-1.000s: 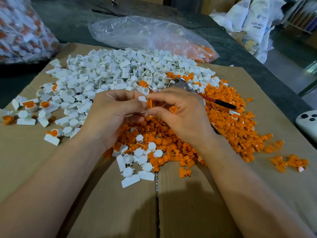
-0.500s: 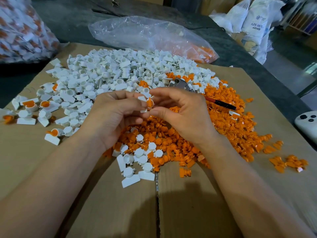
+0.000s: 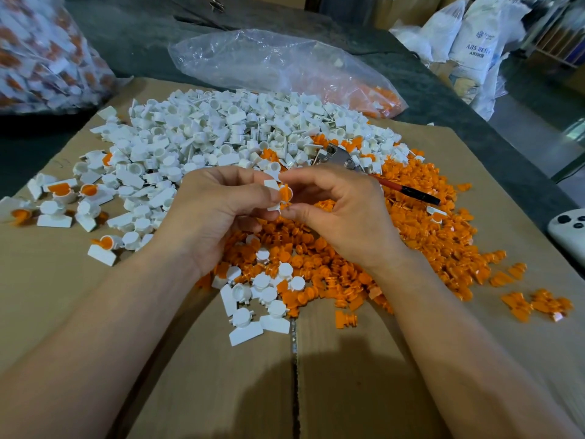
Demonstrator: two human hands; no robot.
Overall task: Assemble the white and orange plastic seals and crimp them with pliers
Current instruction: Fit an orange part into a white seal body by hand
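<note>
My left hand (image 3: pixel 215 213) pinches a white seal body (image 3: pixel 272 184) above the middle of the cardboard. An orange insert (image 3: pixel 286 194) sits in that body, and my right hand (image 3: pixel 342 210) pinches it with thumb and forefinger. Behind my hands spreads a big pile of white seal bodies (image 3: pixel 228 128). A heap of orange inserts (image 3: pixel 421 229) lies under and to the right of my hands. The pliers (image 3: pixel 343 160) rest on the pile behind my right hand, their red and black handle (image 3: pixel 408 193) pointing right.
Several assembled seals (image 3: pixel 63 194) lie at the left on the cardboard sheet (image 3: pixel 205 391). A clear plastic bag (image 3: pixel 272 64) with orange parts lies at the back, a full bag (image 3: pixel 41 52) at the far left. A white controller (image 3: pixel 569 228) sits at the right edge.
Both hands have lifted slightly and moved away from me, and the orange insert now sits in the white body, turned toward me.
</note>
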